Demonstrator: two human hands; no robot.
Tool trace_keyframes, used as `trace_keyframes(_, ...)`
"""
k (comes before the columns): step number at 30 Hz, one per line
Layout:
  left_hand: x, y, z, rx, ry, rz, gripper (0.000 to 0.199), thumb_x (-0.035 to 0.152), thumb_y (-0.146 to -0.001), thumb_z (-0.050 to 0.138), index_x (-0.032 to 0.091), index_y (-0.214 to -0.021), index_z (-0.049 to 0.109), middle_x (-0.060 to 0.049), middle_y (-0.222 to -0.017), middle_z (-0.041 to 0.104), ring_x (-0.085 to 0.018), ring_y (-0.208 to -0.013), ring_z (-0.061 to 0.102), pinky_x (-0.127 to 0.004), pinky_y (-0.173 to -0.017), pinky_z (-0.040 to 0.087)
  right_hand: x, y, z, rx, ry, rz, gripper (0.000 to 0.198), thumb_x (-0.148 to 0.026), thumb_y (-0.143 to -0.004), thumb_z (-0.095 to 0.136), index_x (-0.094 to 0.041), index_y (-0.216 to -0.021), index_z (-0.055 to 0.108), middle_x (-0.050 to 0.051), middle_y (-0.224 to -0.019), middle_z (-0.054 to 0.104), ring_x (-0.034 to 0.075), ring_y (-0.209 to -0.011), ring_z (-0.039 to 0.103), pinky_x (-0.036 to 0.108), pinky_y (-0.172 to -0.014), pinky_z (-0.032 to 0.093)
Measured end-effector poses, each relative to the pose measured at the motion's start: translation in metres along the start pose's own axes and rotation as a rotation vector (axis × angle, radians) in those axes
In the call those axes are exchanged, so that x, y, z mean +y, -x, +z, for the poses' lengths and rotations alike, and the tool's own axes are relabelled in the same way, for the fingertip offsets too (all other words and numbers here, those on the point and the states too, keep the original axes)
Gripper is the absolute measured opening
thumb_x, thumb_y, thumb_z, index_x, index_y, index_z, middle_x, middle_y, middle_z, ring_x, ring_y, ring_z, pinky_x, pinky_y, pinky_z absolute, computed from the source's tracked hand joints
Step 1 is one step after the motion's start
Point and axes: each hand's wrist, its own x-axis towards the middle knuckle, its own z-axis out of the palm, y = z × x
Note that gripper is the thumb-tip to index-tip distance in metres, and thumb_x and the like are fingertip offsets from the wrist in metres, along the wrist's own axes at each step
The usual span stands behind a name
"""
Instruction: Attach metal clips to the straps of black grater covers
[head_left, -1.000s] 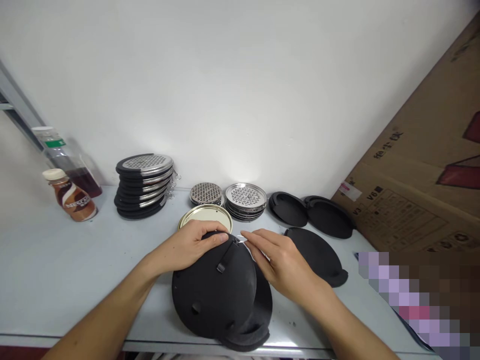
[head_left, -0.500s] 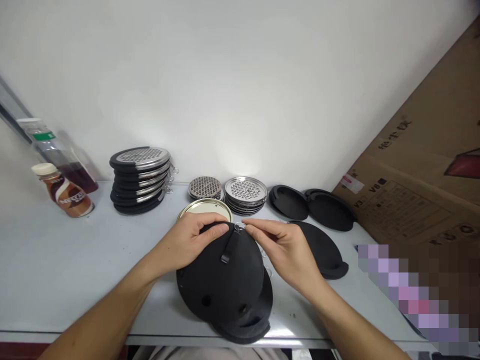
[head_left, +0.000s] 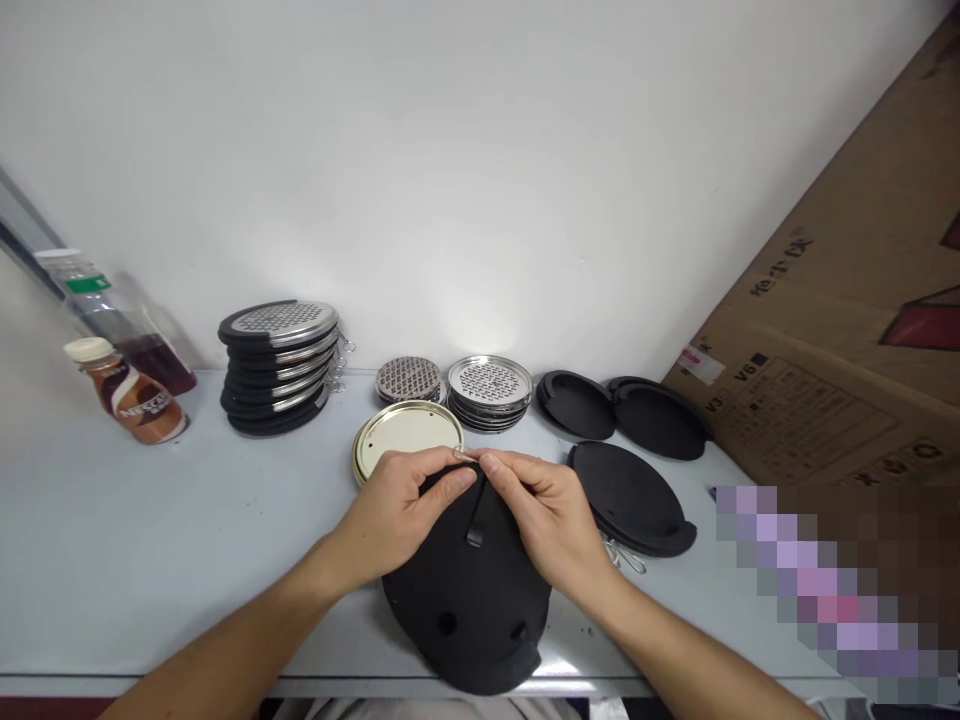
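A black round cover (head_left: 469,590) with a short strap (head_left: 475,528) and two dark round spots is tilted up in front of me near the table's front edge. My left hand (head_left: 412,505) is closed, thumb and fingers pinching the cover's top edge. Beside it my right hand (head_left: 544,515) pinches the same edge at the strap's upper end. A small metal wire ring (head_left: 463,455) shows between the fingertips; which fingers grip it is hard to see. Behind my left hand lie pale gold round lids (head_left: 412,432).
Stacked grater discs (head_left: 491,382) and a smaller stack (head_left: 409,380) stand near the wall. Black-rimmed graters (head_left: 281,370) are piled left, by two bottles (head_left: 135,395). Black covers (head_left: 634,490) and wire hooks (head_left: 626,555) lie right, near a cardboard box (head_left: 825,350).
My right hand has moved left, against my left hand at the cover's top. The cover has shifted slightly right, over the one beneath it. Wire hooks now show at the right.
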Motion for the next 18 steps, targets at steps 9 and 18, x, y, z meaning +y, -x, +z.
trace_keyframes(9,0.019,-0.032,-0.028,0.238,-0.147,-0.124,0.027,0.045,-0.091,0.058,0.022,-0.091,0.071,0.001,-0.081,0.072,-0.018,-0.079,0.065,-0.025,-0.07,0.048,-0.019,-0.026,-0.103,0.311,0.29,-0.019,0.019,-0.036,-0.083,0.07,-0.019,-0.087,0.078,0.004,-0.082,0.077,0.021,-0.078,0.071,0.029,-0.071,0.053)
trace_keyframes(18,0.06,-0.152,0.076,0.082,-0.402,0.679,0.007,0.023,-0.083,0.073,0.02,-0.085,0.078,-0.003,-0.084,0.066,-0.016,-0.082,0.061,-0.026,-0.075,0.048,0.041,-0.011,-0.078,-0.291,0.751,-0.016,0.019,-0.005,-0.072,0.059,-0.016,-0.068,0.073,0.005,-0.069,0.074,0.018,-0.064,0.067,0.026,-0.062,0.045)
